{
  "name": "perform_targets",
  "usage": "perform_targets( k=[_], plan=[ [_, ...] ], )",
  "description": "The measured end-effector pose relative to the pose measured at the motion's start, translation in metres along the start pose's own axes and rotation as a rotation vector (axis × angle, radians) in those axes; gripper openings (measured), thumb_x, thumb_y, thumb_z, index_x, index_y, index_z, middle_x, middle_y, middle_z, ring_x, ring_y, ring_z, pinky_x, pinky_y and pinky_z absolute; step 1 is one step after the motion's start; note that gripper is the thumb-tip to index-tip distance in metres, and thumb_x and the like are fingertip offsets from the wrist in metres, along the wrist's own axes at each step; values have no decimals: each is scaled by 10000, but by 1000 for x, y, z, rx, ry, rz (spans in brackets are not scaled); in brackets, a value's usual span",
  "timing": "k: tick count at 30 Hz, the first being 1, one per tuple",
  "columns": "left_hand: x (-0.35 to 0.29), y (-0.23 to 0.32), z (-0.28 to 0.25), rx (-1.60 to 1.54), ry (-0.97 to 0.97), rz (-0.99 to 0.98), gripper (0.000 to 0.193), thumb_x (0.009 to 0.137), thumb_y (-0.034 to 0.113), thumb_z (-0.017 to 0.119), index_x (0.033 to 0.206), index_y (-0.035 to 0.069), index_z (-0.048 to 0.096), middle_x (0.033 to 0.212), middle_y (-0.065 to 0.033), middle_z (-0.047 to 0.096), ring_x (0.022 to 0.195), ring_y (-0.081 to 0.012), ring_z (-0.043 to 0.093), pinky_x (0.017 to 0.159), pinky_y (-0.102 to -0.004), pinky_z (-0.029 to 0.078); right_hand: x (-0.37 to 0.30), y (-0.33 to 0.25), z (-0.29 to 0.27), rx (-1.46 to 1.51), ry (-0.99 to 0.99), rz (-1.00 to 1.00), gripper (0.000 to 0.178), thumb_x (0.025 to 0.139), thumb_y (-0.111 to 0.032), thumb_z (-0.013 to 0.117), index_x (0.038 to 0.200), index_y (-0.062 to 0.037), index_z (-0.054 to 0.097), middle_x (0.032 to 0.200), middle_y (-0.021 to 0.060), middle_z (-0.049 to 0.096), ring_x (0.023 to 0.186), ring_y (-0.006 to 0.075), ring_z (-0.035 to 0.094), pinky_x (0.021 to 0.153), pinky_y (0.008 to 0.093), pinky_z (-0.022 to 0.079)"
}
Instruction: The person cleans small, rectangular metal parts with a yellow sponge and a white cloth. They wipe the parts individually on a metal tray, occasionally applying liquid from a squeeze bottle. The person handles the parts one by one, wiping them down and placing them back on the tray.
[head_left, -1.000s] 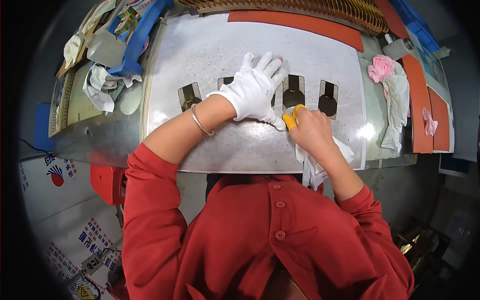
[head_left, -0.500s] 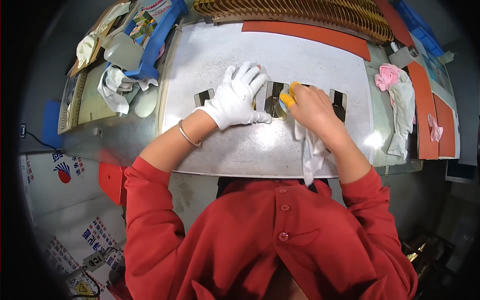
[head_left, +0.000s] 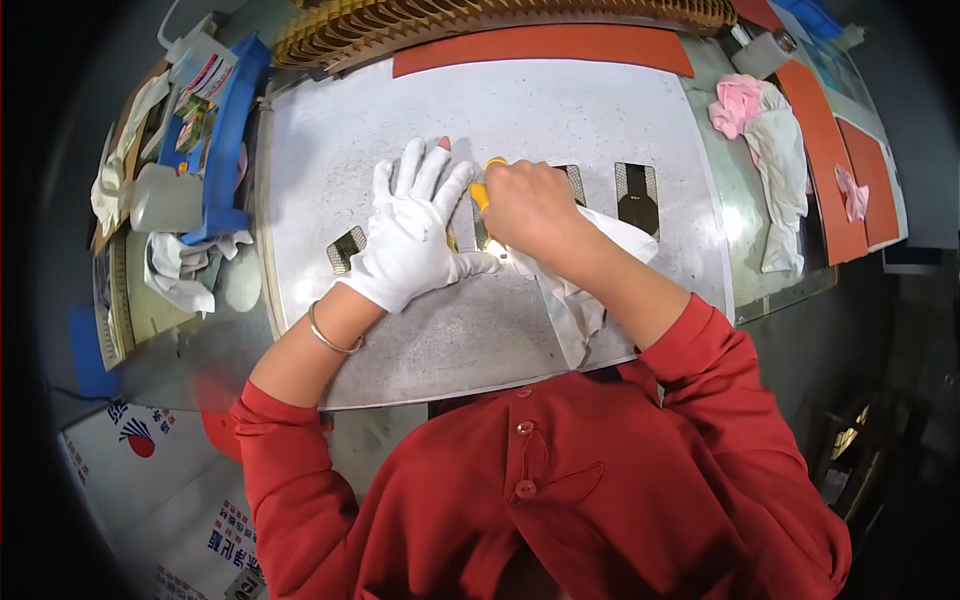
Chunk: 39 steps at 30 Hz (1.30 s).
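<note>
My left hand (head_left: 408,235), in a white glove with one fingertip poking out bare, lies flat with fingers spread on the worktop. Several small dark plates with patterned borders are laid in a row; one plate (head_left: 345,250) shows left of the glove. My right hand (head_left: 535,210) is bare with yellow finger covers (head_left: 480,196) and is closed on a white cloth (head_left: 585,315) that trails toward me. It presses over a plate beside my left thumb, mostly hidden by the hands. Another plate (head_left: 573,180) shows partly behind my right hand, and a further plate (head_left: 637,195) lies to its right.
A long brown slotted rack (head_left: 480,30) stands at the back behind an orange strip (head_left: 545,50). At left are a blue tray (head_left: 225,150), a white plastic bottle (head_left: 167,200) and crumpled cloths. A pink and white cloth (head_left: 775,160) lies at right near orange sheets (head_left: 825,170).
My right hand with the cloth has moved left, closer to my left thumb, uncovering a plate behind it. The left hand stays spread. The whole view has shifted and tilted slightly.
</note>
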<state>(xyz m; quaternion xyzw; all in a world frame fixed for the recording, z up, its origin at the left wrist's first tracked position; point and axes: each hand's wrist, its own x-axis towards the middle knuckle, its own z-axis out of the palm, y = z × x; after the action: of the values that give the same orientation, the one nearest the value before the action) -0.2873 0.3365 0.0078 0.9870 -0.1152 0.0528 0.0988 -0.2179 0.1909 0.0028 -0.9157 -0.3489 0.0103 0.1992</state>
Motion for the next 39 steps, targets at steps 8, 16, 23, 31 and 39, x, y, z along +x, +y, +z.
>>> perform_targets(
  k=[8, 16, 23, 31, 39],
  plan=[
    [4, -1, -4, 63, -37, 91, 857, 563, 479, 741, 1260, 81, 439, 1361, -174, 323, 1272, -398, 243, 999, -573, 177, -16, -3, 4, 64, 43, -44, 111, 691, -75, 522, 626, -8, 583, 608, 185, 600, 558, 313, 616, 510, 396, 489],
    [7, -1, -14, 83, -82, 182, 914, 525, 488, 752, 1232, 7, 430, 1376, -180, 307, 1281, -385, 244, 985, -568, 207, -37, -9, 5, 82, 12, -70, 77, 662, -76, 554, 638, -4, 566, 589, 189, 587, 553, 322, 609, 512, 410, 480],
    [9, 4, -22, 84, -182, 157, 1137, 407, 631, 735, 1275, -18, 394, 1385, -196, 299, 1308, -375, 212, 1038, -541, 166, -55, -15, 2, 99, -67, -72, 86, 653, -89, 583, 647, -5, 570, 593, 175, 591, 546, 320, 603, 501, 408, 471],
    [17, -1, -27, 77, -213, 188, 1122, 403, 697, 689, 1253, 8, 438, 1357, -195, 328, 1293, -348, 235, 1034, -493, 204, -85, -13, -9, 223, -185, -151, 116, 720, -112, 551, 675, -6, 570, 611, 171, 596, 538, 310, 600, 505, 399, 472],
    [26, -8, -22, -35, -194, 113, 900, 518, 667, 675, 1160, 46, 563, 1360, -179, 344, 1298, -392, 225, 1046, -495, 211, -134, 97, -87, 876, -484, 14, 237, 821, -259, 606, 782, -28, 568, 645, 115, 592, 569, 171, 574, 506, 307, 424]
  ],
)
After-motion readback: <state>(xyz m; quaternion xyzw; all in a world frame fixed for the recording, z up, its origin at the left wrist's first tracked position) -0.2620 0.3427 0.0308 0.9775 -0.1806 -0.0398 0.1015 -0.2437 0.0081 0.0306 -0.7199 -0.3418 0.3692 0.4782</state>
